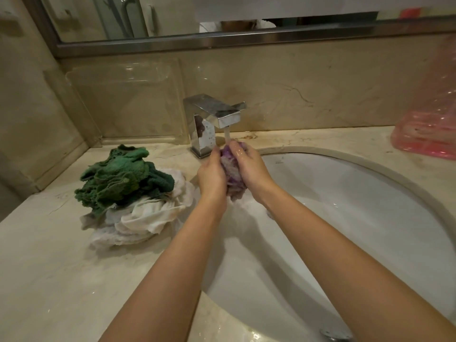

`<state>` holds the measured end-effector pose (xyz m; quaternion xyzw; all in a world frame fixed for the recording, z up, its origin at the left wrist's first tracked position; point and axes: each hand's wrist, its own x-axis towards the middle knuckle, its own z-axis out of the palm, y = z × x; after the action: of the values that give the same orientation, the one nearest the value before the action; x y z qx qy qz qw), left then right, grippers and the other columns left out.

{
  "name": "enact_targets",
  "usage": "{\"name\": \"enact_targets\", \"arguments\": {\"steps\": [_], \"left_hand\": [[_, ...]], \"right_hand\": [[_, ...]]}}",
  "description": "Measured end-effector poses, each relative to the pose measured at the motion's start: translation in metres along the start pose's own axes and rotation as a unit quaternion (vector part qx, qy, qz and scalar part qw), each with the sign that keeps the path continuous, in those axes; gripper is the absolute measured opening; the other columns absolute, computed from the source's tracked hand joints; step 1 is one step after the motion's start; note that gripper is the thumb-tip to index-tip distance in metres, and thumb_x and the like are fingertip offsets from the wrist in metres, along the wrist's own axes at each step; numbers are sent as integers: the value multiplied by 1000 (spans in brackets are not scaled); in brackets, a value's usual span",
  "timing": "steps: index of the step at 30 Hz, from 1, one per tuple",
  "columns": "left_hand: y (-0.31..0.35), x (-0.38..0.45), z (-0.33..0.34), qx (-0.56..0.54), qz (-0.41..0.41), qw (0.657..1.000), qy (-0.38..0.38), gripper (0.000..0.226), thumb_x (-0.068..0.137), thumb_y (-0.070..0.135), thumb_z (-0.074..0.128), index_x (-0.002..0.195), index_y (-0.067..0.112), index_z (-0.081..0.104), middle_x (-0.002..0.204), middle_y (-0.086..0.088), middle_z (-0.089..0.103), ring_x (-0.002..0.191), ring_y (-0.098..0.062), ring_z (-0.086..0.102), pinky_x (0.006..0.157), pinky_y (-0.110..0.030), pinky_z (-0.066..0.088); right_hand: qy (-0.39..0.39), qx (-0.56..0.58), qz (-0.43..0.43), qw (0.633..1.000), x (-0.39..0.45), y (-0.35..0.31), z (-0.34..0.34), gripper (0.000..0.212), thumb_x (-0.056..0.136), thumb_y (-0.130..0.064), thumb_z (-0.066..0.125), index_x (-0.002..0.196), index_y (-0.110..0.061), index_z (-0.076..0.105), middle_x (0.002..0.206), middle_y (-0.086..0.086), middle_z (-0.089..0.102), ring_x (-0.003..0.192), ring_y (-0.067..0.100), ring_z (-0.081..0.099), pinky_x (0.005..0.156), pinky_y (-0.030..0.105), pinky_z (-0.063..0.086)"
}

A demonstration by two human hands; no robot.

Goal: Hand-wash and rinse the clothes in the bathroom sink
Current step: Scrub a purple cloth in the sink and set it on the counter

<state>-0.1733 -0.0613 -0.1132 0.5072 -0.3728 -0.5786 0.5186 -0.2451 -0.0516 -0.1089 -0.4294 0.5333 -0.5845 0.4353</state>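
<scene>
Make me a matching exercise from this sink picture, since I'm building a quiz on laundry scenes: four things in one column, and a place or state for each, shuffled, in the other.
Things
1. purple cloth
2. green cloth
3. white cloth
4. pink plastic bag

Places or states
A. at the bottom of the pile on the counter
B. on the counter at the far right
C. bunched between the left hand and right hand, under the running faucet
D. on top of the pile left of the sink

Pairs: 1-C, 2-D, 3-A, 4-B
</scene>
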Motion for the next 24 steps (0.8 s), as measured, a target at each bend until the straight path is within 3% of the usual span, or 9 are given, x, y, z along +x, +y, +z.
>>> {"name": "enact_targets", "arguments": {"steps": [2, 4, 6, 9, 13, 15, 19, 22, 24], "left_hand": [[1, 2, -3, -41, -14, 999, -19, 41, 98, 47, 46, 106, 14, 68, 90, -10, 74, 80, -26, 71, 63, -33, 55], [3, 3, -5, -66, -30, 997, -7, 36, 95, 36, 54, 113, 7, 65, 75, -9, 70, 57, -17, 67, 48, -23, 50], [3, 6, -5, -81, -23, 996, 19, 35, 87, 17, 62, 119, 3, 58, 82, -13, 69, 53, -15, 63, 42, -18, 44], [0, 8, -4, -66, 29, 996, 48, 23, 86, 14, 69, 102, 20, 54, 109, -15, 67, 90, -25, 67, 67, -30, 54], [1, 7, -9, -49, 35, 997, 40, 11, 92, 28, 65, 90, 17, 62, 98, -10, 71, 94, -24, 69, 80, -36, 56], [2, 7, -9, -24, 1, 999, 26, 18, 95, 33, 59, 90, 17, 68, 94, -6, 72, 90, -23, 69, 79, -36, 56], [0, 5, -6, 36, -56, 998, 6, 42, 88, 49, 57, 106, 12, 69, 99, -8, 72, 87, -24, 69, 70, -32, 53], [-5, 11, -5, 38, -41, 998, -31, 102, 53, 84, 60, 126, 12, 59, 108, -15, 71, 94, -32, 70, 87, -44, 54], [-7, 10, -3, 33, -22, 997, -71, 116, 51, 83, 70, 139, 12, 45, 112, -13, 70, 97, -28, 71, 93, -46, 53]], "right_hand": [[-51, 49, 10, 997, -1, 9, -16, 48, 89, -27, 67, 125, -29, 36, 106, 0, 60, 91, 11, 65, 69, 21, 53], [-81, 56, 4, 995, 3, 18, -31, 68, 80, -13, 75, 130, -34, 34, 114, 4, 59, 102, 20, 64, 79, 29, 54], [-75, 1, -22, 997, 4, 23, -37, 49, 82, -6, 72, 124, -23, 52, 114, 8, 62, 103, 24, 64, 83, 33, 57], [-13, -139, -55, 989, 6, 25, -37, 15, 94, -27, 61, 103, -17, 68, 85, -4, 70, 75, 7, 65, 67, 22, 52], [47, -87, -45, 994, 8, 23, -42, 27, 100, -38, 48, 93, -21, 68, 89, -2, 71, 85, 11, 66, 74, 25, 53], [58, -9, -28, 998, 9, 16, -45, 28, 100, -38, 47, 93, -20, 67, 91, -1, 72, 87, 11, 68, 75, 20, 53], [69, 92, -8, 993, 12, 7, -41, 39, 99, -43, 47, 105, -11, 69, 96, 11, 75, 91, 27, 72, 79, 40, 57], [45, 134, -4, 990, 11, -3, -35, 40, 100, -41, 46, 105, -7, 68, 97, 15, 74, 89, 31, 72, 74, 44, 58], [23, 156, -10, 987, 10, -9, -31, 37, 99, -34, 50, 109, -2, 67, 101, 17, 73, 93, 31, 71, 84, 43, 57]]}}
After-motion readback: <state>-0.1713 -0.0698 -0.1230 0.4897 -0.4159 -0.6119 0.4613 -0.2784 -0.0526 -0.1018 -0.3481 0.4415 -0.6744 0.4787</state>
